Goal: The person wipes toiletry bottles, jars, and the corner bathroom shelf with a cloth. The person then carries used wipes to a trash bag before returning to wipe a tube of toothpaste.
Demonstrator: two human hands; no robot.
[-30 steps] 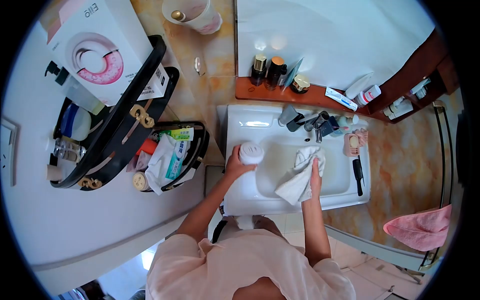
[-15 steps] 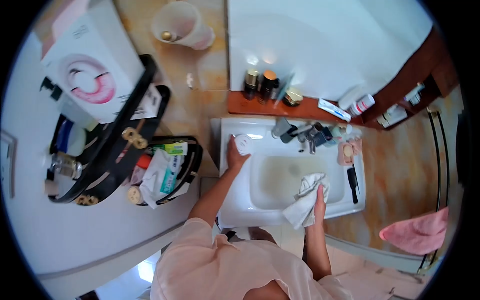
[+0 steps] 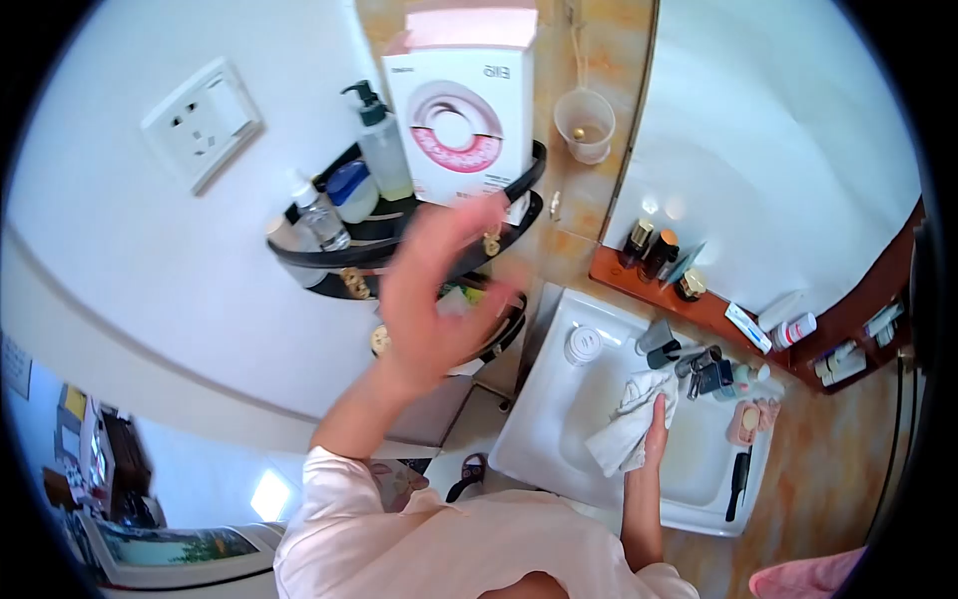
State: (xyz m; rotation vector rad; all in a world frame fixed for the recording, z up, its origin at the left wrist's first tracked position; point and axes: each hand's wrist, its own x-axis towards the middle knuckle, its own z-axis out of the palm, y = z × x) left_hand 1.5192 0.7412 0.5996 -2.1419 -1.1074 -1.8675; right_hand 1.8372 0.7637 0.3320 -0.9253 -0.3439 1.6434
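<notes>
My left hand (image 3: 434, 295) is raised in front of the black corner shelf (image 3: 319, 262). It is blurred, but the thumb and fingers look spread with nothing between them. Just beyond it on the shelf stand a white box with a pink ring picture (image 3: 459, 115), a pump bottle (image 3: 387, 150), a blue-lidded jar (image 3: 352, 192) and a small clear bottle (image 3: 321, 218). My right hand (image 3: 654, 439) grips a crumpled white cloth (image 3: 627, 424) over the sink (image 3: 529, 419). A round white-lidded container (image 3: 584, 345) sits on the sink's left rim.
A wooden ledge (image 3: 614, 270) with several cosmetic bottles and tubes runs under the mirror (image 3: 768, 150). Cups and small items crowd the faucet (image 3: 699, 374). A black-handled item (image 3: 738, 484) lies on the right rim. A plastic cup (image 3: 586, 128) hangs on the wall; a pink towel (image 3: 808, 576) is lower right.
My left hand has left the round container on the sink and moved up and left to the corner shelf. The view has turned left. My right hand still holds the cloth.
</notes>
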